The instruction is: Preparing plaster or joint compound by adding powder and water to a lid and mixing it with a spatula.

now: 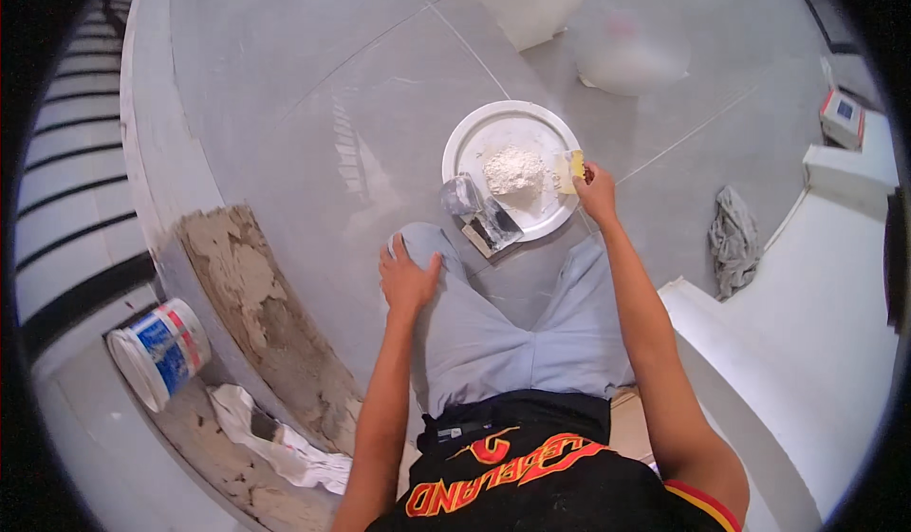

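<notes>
Round white tray (462, 143): before us, bearing off-white powder (512, 169)
Right hand (595, 190): we pinch a flat yellow piece (567, 171) at the tray's right rim
Left hand (409, 278): spread on our grey-trousered knee (429, 239)

Floor tiles (285, 57) glossy, throwing back light. Round tray (472, 138) smooth, plastic-looking, dusted; powder heap (512, 167) on it matt, crumbly. Yellow scraper (567, 169) smooth, material unclear. Tub (171, 350) plastic, slight sheen. Mortar strip (249, 280) rough, matt. Trousers (484, 366) matt, creased cloth.
</notes>
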{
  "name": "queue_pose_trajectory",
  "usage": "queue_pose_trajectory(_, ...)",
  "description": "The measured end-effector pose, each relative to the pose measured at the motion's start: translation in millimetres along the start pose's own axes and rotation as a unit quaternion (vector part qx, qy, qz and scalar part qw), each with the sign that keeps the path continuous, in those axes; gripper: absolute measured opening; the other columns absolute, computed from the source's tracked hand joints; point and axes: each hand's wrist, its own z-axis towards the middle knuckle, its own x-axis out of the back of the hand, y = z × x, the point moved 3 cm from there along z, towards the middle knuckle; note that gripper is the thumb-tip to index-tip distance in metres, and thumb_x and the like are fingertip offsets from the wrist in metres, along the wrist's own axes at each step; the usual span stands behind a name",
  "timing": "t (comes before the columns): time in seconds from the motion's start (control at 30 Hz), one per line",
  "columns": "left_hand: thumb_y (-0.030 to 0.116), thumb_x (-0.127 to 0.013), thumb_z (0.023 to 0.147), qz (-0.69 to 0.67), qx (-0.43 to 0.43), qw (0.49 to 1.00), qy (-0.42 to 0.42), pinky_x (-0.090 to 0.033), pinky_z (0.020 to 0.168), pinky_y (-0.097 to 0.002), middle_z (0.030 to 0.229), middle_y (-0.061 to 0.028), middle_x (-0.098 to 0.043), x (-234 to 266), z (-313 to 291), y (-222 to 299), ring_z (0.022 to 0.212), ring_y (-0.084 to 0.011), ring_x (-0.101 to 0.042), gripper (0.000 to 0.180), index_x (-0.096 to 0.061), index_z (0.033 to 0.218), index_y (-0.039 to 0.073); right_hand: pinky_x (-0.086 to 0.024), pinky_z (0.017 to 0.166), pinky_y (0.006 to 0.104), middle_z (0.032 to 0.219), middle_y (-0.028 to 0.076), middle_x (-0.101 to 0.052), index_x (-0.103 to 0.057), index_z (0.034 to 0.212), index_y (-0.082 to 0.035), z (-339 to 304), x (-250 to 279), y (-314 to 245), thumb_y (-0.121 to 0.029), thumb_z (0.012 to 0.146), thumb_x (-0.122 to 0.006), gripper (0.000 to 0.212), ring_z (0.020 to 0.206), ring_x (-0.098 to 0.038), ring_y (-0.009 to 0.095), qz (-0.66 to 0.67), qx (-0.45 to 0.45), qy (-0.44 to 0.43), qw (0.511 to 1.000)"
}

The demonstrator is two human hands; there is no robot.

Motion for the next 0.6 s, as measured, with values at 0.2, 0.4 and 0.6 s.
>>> queue_pose_trajectory(0.2,0.046,-0.063,0.069,-0.012,0.025,0.999,-0.026,-0.034,0.094,-0.0487,0.133,-0.0236,-0.030,1.7,8.6,-3.1,0.119,-0.0380,-0.035,0.083,-0.029,0.133,0.007,-0.046,0.063,0.0345,0.075,0.014,-0.060,-0.063,0.087,-0.001,-25.5,-0.1,-55.3,-0.010,0.074,-0.057,0.017,0.067,-0.059,0.026,-0.005,0.160,-0.010,0.987)
queue_pose_trajectory(0.4,0.048,-0.063,0.069,-0.005,0.013,1.000,-0.009,-0.035,0.095,-0.0428,0.130,-0.0221,-0.033,4.6,9.0,-6.6,0.116,-0.0364,-0.039,0.082,-0.030,0.132,0.009,-0.045,0.071,0.0396,0.080,0.011,-0.057,-0.065,0.081,-0.007,-22.4,-29.1,-78.7,-0.008,0.070,-0.054,0.016,0.076,-0.054,0.030,-0.125,0.283,-0.090,0.947)
queue_pose_trajectory(0.6,0.049,-0.063,0.068,-0.015,0.017,0.999,-0.031,-0.035,0.095,-0.0436,0.130,-0.0224,-0.033,5.6,11.7,-2.6,0.116,-0.0364,-0.039,0.082,-0.031,0.132,0.009,-0.045,0.070,0.0412,0.080,0.012,-0.058,-0.065,0.081,-0.006,10.5,-37.4,-71.9,-0.011,0.070,-0.054,0.016,0.078,-0.055,0.031,-0.150,0.272,-0.045,0.949)
